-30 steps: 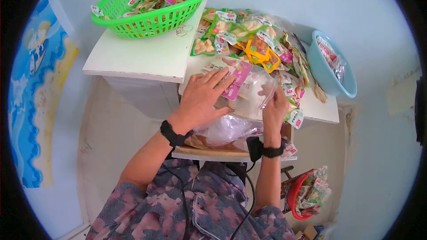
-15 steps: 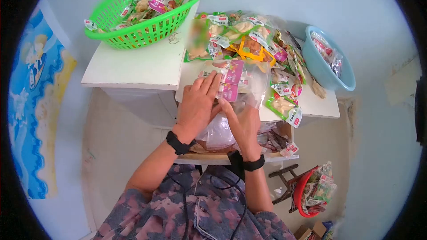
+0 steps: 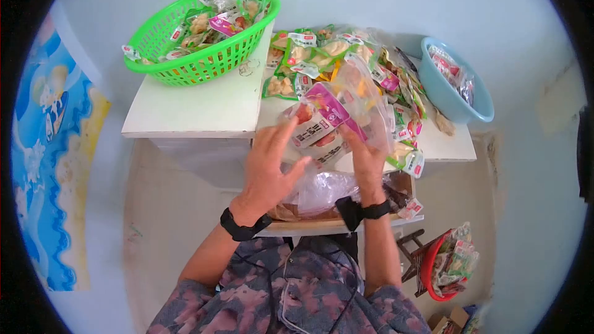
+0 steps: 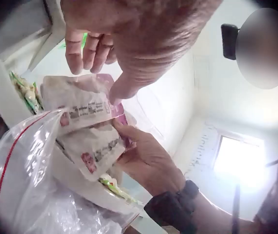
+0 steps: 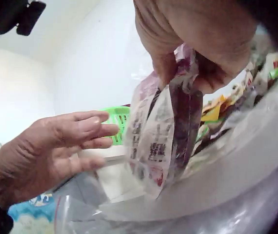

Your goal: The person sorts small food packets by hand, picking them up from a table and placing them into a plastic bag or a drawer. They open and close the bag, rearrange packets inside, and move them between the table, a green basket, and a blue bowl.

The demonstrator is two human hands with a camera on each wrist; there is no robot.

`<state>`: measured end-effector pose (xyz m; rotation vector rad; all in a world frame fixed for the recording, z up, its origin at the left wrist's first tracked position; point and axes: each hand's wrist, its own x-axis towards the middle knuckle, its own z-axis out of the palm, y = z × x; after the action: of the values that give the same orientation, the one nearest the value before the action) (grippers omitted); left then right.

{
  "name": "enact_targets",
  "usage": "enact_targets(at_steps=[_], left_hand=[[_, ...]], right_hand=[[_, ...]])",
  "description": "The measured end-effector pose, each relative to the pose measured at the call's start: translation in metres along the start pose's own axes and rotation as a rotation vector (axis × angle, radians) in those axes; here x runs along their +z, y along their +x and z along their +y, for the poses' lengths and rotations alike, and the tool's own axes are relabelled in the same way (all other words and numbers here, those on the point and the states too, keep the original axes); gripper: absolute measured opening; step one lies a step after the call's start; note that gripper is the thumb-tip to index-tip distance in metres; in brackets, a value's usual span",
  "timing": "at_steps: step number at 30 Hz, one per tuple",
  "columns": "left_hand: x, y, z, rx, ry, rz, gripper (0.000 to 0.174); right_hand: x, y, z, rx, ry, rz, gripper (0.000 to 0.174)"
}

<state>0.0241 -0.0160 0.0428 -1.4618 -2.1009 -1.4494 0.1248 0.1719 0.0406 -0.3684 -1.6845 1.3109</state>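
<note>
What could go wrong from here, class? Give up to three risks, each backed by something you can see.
1. Only the right grip pinches the pink-and-white packets, while the left grip is open beside them; one might slip towards the open drawer.
2. A green-edged packet juts over the table's front edge, so a brush from the right arm could drop it.
3. A packet lies over the green basket's rim and may slide off.

A grey-blue garment point(image 3: 238, 310) with mauve-pink blotches has a thin pale line point(image 3: 284, 297) down its front. Dark cords point(image 3: 270, 297) cross it. Black bands point(image 3: 376, 211) circle both wrists, the right one bearing a black, boxy module point(image 3: 349, 213).
</note>
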Motion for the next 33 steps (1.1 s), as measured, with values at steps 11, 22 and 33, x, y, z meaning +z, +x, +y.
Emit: enact_targets(at_steps=[11, 22, 33], left_hand=[[0.022, 0.041, 0.007, -0.244, -0.7, -0.107, 0.123], [0.04, 0.038, -0.013, -0.234, -0.581, -0.282, 0.057], [0.054, 0.039, -0.025, -0.222, -0.748, -0.169, 0.053]], right_hand=[[-0.05, 0.057, -0.051, -0.212, -0.178, -0.48, 0.06], [-0.06, 0.025, -0.01, 0.228, -0.175, -0.517, 0.073], [-0.062, 0.039, -0.01, 0.256, -0.23, -0.587, 0.072]])
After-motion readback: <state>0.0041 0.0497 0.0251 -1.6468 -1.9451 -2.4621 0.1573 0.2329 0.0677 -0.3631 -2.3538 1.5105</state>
